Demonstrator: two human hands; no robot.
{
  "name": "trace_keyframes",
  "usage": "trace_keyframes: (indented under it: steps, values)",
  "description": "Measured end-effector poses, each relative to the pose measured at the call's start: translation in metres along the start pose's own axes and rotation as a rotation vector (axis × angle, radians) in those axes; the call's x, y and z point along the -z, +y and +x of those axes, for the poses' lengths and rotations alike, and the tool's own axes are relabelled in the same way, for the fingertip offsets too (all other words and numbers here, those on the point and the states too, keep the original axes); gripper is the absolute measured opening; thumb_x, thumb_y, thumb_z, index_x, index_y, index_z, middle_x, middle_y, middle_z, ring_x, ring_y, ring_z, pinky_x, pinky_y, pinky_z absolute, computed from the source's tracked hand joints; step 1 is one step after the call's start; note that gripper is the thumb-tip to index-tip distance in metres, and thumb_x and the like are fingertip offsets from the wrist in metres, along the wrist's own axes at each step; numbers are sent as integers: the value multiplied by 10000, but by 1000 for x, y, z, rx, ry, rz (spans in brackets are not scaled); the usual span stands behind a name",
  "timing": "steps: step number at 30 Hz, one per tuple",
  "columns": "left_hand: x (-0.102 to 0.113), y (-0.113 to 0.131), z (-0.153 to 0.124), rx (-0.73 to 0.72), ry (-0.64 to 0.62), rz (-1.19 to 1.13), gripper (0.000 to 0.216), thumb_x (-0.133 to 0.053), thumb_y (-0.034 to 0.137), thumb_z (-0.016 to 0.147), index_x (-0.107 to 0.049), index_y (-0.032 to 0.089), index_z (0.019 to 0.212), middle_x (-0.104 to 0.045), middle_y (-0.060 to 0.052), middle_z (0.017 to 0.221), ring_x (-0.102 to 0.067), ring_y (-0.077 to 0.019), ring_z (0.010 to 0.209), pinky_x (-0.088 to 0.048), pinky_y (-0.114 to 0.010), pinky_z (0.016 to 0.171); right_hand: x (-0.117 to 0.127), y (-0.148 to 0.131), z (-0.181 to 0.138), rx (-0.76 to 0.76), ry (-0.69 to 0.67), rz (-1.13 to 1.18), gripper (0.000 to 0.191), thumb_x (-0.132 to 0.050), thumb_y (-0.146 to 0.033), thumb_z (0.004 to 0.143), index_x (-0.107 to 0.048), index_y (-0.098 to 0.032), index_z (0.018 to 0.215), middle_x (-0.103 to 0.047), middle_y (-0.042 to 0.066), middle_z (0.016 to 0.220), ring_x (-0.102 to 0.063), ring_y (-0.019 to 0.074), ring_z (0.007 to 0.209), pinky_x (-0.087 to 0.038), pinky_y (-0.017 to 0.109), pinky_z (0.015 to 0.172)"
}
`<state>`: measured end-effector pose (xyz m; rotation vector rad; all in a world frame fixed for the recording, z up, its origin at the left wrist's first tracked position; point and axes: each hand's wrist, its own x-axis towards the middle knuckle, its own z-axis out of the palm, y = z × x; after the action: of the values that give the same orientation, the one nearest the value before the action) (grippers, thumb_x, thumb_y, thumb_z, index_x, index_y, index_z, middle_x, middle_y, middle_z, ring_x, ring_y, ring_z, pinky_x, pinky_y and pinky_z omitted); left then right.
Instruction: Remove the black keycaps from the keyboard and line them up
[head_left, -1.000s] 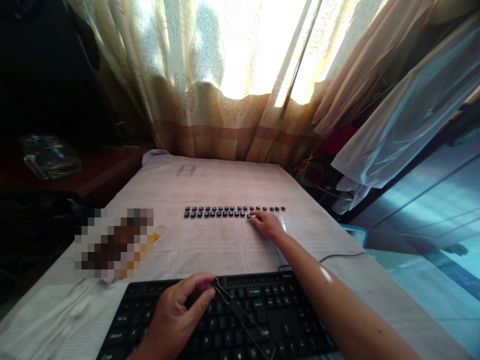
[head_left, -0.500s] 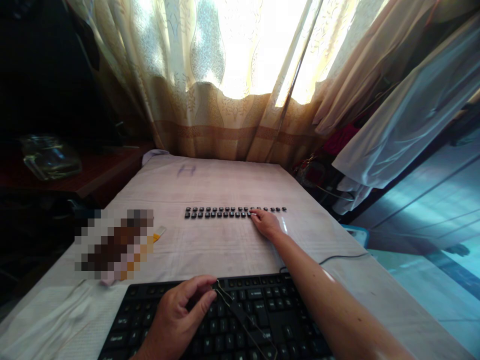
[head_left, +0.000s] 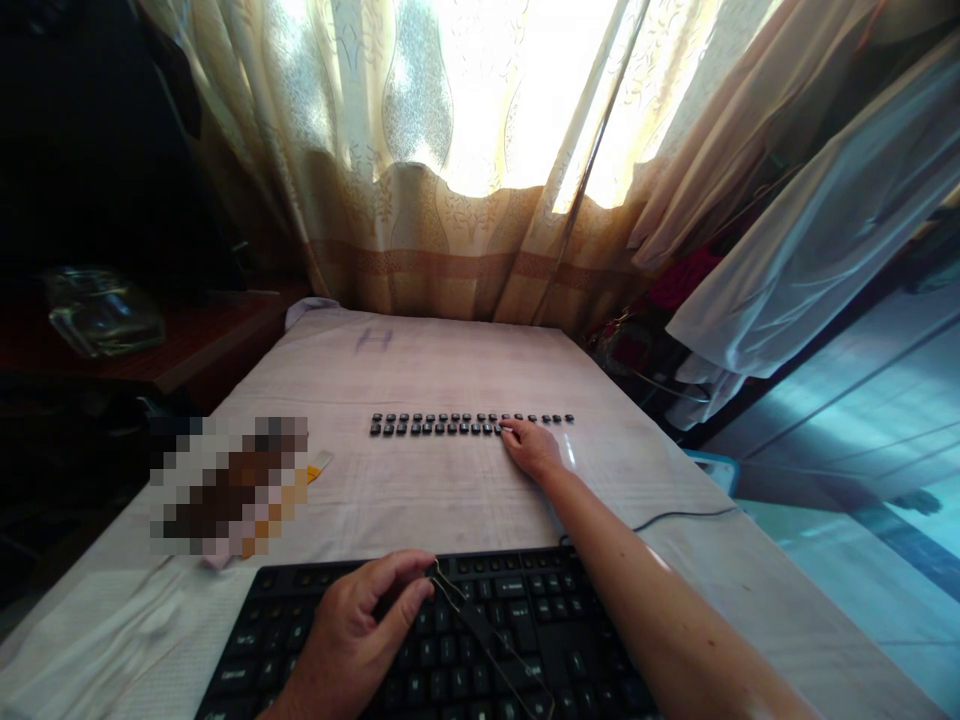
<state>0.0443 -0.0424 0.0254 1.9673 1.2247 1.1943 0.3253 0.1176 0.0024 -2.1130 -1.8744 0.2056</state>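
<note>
My left hand [head_left: 367,625] is over the keyboard [head_left: 300,578], its thumb and forefinger pinching one wire end of a keycap puller [head_left: 480,628]. The puller has a dark middle and wire loops, and slants down to the right above the keys. My right hand [head_left: 531,446] reaches forward to two rows of black keycaps [head_left: 439,428] on the cloth. Its fingertips are closed at the right end of the nearer row, around what looks like a keycap; they partly hide it. The farther row runs on to the right beyond my hand.
A pale cloth covers the table [head_left: 442,490]. A blurred-out patch [head_left: 232,490] lies at left, and white fabric [head_left: 82,640] at the near left corner. The keyboard's cable [head_left: 682,514] runs to the right edge. A glass jar [head_left: 105,312] stands on the left shelf; curtains [head_left: 427,240] hang behind.
Almost nothing differs. Both hands keep their places and grips, and the view has shifted very slightly.
</note>
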Motion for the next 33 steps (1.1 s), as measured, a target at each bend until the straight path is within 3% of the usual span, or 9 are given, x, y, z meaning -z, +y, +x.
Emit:
trace_keyframes:
  steps: [33]
  values:
    - [0,0,2,50,-43,-7,177,-624,335,842,-762,264,927,-791,13,796,-756,-159,702,-605,-194,679,0,1,-2,1,20,24,317,-571,-294,890,-710,-261,1173,-755,31,935,-671,193,861,-470,270,768]
